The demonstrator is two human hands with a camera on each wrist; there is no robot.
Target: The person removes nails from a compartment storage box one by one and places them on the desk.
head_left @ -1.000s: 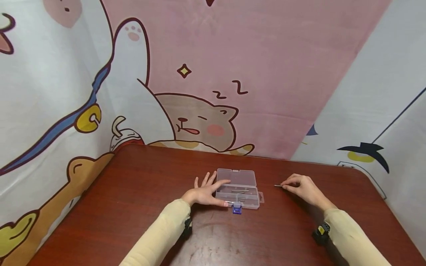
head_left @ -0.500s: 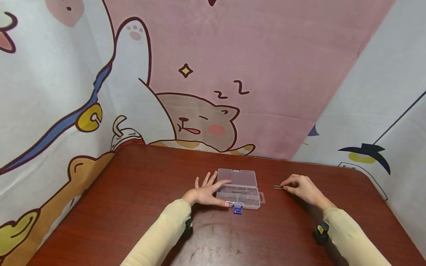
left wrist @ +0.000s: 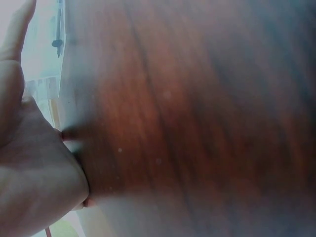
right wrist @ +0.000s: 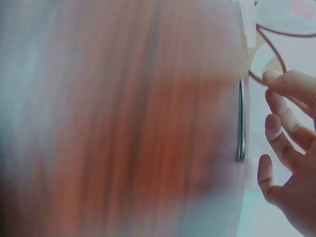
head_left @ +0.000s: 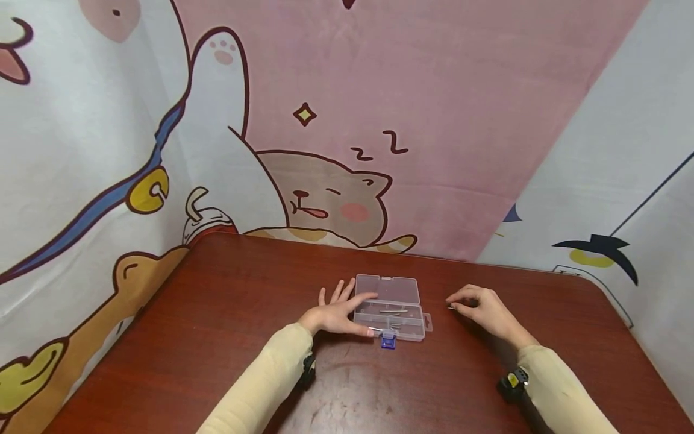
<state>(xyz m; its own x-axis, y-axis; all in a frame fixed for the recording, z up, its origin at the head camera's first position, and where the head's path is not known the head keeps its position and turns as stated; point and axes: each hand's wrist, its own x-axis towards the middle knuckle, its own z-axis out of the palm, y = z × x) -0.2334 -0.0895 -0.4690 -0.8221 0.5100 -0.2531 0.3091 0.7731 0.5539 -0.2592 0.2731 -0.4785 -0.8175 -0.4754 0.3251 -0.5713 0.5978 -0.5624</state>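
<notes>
My left hand (head_left: 337,316) lies at the left end of a clear plastic case (head_left: 416,328), fingers spread, the thumb at its front edge and the index finger over its raised lid (head_left: 398,289). Thin metal rods (head_left: 394,311) lie in the case's compartments. To the right, my right hand (head_left: 485,308) is low over the table, its fingertips above metal pieces (head_left: 450,307) that they mostly cover. The right wrist view shows slim metal rods (right wrist: 241,123) lying side by side, apart from the loosely bent fingers of the right hand (right wrist: 296,148).
The case has a blue latch (head_left: 387,340) at its front and a clear hanging tab (head_left: 428,322) on its right side. Around them is a reddish-brown wooden table (head_left: 238,289). A cartoon-printed cloth (head_left: 461,120) stands behind it and along both sides.
My right hand has shifted slightly left, over the rods that stuck out past its fingertips; two showed half a second ago. The left hand keeps its place on the case.
</notes>
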